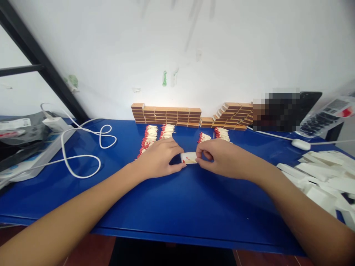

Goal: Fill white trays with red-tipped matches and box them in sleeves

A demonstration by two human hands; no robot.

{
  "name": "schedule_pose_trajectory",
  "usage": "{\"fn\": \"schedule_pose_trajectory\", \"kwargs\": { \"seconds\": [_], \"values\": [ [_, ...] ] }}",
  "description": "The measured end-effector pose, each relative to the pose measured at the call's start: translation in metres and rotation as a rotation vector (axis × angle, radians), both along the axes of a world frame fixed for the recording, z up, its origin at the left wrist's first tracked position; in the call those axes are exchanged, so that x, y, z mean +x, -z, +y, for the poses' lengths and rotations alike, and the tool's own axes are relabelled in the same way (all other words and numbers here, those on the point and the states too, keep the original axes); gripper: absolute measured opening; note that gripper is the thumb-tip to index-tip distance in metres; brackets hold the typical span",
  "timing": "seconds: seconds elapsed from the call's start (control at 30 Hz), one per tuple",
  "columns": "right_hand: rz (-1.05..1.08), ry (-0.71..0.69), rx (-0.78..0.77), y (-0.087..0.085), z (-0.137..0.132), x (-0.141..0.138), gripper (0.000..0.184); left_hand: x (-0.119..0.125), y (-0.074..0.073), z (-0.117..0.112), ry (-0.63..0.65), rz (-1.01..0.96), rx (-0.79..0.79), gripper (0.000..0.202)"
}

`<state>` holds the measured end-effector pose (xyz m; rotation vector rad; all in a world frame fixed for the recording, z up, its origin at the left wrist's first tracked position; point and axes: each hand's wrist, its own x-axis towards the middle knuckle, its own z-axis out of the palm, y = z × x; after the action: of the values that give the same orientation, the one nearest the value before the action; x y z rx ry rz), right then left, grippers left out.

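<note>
Bracing the white tray (190,155) midway along the desk (172,207), the left hand (160,157) grips its nine-o'clock end, presumably for steadiness; the right hand (219,157) curls at three o'clock, whether gripping I cannot tell. Match rows (149,136) lie towards eleven and one, probably for easy reach; stacked matchboxes (172,115) line twelve.

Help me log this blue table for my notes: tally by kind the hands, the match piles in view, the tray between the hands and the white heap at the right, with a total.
Hands: 2 (left hand, right hand)
Match piles: 4
Tray: 1
White heap: 1
Total: 8
</note>
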<state>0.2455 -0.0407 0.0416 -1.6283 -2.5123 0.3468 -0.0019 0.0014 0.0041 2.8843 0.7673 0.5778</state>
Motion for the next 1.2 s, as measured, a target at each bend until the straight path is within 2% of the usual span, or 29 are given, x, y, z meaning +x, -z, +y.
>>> {"fn": "schedule_pose_trajectory", "kwargs": {
  "seconds": [0.23,0.5,0.87,1.03,1.2],
  "values": [
    [-0.01,-0.026,-0.011,0.0,-0.002,0.005,0.019,-0.001,0.002,0.001,0.006,-0.013,-0.001,0.023],
    [-0.01,-0.014,-0.081,0.001,-0.001,0.003,0.013,0.0,0.001,0.001,0.0,-0.003,0.001,0.023],
    [0.033,-0.044,0.0,0.001,0.001,-0.004,0.009,-0.001,0.0,0.0,0.013,-0.009,0.007,0.021],
    [-0.006,-0.075,0.033,0.007,0.003,-0.009,0.01,0.0,0.001,-0.001,0.02,-0.017,0.023,0.019],
    [-0.044,-0.083,0.055,0.004,0.003,-0.007,0.013,0.0,0.001,0.0,0.009,-0.002,0.017,0.022]
  ]
}}
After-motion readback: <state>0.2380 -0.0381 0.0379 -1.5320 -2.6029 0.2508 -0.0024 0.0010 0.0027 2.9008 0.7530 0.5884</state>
